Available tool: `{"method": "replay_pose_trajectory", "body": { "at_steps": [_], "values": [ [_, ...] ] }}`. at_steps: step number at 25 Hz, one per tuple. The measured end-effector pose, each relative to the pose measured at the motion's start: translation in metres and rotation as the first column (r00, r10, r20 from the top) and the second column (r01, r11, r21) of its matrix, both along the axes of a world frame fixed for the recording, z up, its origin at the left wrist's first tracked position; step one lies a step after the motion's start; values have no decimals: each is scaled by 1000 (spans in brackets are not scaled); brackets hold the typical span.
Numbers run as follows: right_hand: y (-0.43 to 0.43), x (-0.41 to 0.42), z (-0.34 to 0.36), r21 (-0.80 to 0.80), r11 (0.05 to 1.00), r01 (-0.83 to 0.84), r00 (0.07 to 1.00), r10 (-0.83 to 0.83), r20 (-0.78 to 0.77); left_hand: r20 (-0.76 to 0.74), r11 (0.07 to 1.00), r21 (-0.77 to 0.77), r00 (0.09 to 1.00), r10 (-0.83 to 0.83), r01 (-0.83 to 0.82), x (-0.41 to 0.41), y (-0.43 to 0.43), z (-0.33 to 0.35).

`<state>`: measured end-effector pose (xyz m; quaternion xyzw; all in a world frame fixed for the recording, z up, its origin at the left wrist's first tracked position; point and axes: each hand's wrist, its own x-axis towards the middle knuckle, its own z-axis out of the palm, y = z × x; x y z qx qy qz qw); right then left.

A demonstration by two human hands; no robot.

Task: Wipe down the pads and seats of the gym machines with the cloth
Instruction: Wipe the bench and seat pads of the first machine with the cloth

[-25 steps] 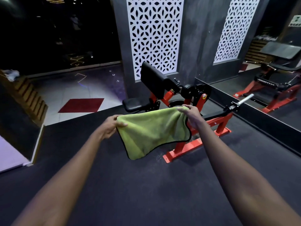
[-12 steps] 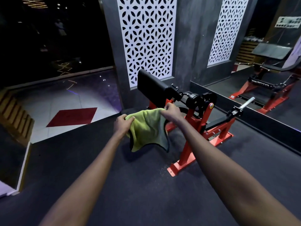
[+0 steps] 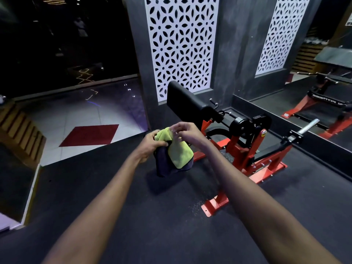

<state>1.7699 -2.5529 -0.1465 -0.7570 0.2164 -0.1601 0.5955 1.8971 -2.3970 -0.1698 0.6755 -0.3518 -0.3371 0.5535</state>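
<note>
A yellow-green cloth (image 3: 179, 153) with a dark underside hangs folded in front of me. My left hand (image 3: 152, 144) grips its upper left part. My right hand (image 3: 187, 133) is at the cloth's top edge with blurred fingers, so I cannot tell whether it grips. Just behind them stands a red-framed gym machine (image 3: 247, 155) with a long black pad (image 3: 187, 102) tilted up toward the wall. The machine's seat is hidden behind my hands and the cloth.
A chrome weight peg (image 3: 308, 125) sticks out at the machine's right. A mirror (image 3: 314, 96) along the right wall reflects another red machine. A grey pillar with a white lattice panel (image 3: 181, 44) stands behind. Dark rubber floor (image 3: 152, 216) lies under me; a tiled area (image 3: 76, 126) drops away at left.
The cloth went from spread wide between both hands to folded into a small bundle. My hands came close together, and the view moved nearer to the machine.
</note>
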Motion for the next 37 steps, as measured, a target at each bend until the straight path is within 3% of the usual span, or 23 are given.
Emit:
{"method": "replay_pose_trajectory", "body": {
  "at_steps": [1,3,6,8,9,10,12,14,16,19,23,26,28,29,31,32,34,37],
  "values": [
    [-16,6,-5,-74,996,49,998,-51,-24,-14,1000,-12,1000,-12,12,7,-3,1],
    [-38,8,-14,-43,997,57,989,-62,-132,-99,996,-62,993,-66,60,15,-10,3],
    [-50,-4,-21,300,944,-135,933,224,-283,-217,990,-112,970,-108,85,29,-14,5],
    [-55,-3,-30,443,880,-174,958,256,-131,-157,998,-66,987,-15,5,40,-20,0],
    [-56,4,-34,453,881,-137,985,171,-34,-76,996,-24,994,84,-86,46,-24,-5],
    [-56,14,-35,386,922,-43,999,37,23,3,982,9,982,190,-190,49,-28,-11],
    [-54,38,-36,55,979,199,976,-203,82,43,945,20,944,326,-327,52,-37,-20],
    [-44,59,-38,-261,902,344,939,-326,110,-77,939,-12,937,342,-343,51,-48,-26],
    [-31,75,-38,-389,840,378,925,-356,131,-248,943,-54,919,307,-329,50,-62,-24],
    [-21,96,-30,-314,906,284,959,-269,89,-324,957,-124,922,212,-263,61,-78,-15],
    [-34,119,-37,-169,985,40,997,-28,70,-270,948,-173,939,214,-266,102,-82,-11],
    [-41,141,-45,-205,970,131,984,-101,149,-250,961,-185,956,154,-203,137,-91,-18],
    [-45,157,-44,-244,936,252,964,-221,149,-326,962,-196,938,117,-188,157,-94,-20],
    [-48,163,-42,-214,946,242,969,-225,100,-388,965,-210,919,65,-157,167,-95,-19],
    [-56,168,-37,-11,996,93,996,-93,2,-458,968,-240,888,-42,-78,184,-99,-18],
    [-62,172,-41,101,995,13,1000,-11,-15,-456,968,-245,887,-71,-49,194,-105,-20],
    [-71,183,-52,160,987,13,1000,-10,-17,-410,977,-212,910,-55,-36,207,-124,-26],
    [-99,211,-83,65,979,195,980,-191,-61,-276,989,-113,959,58,-92,227,-162,-43]
  ]
}}
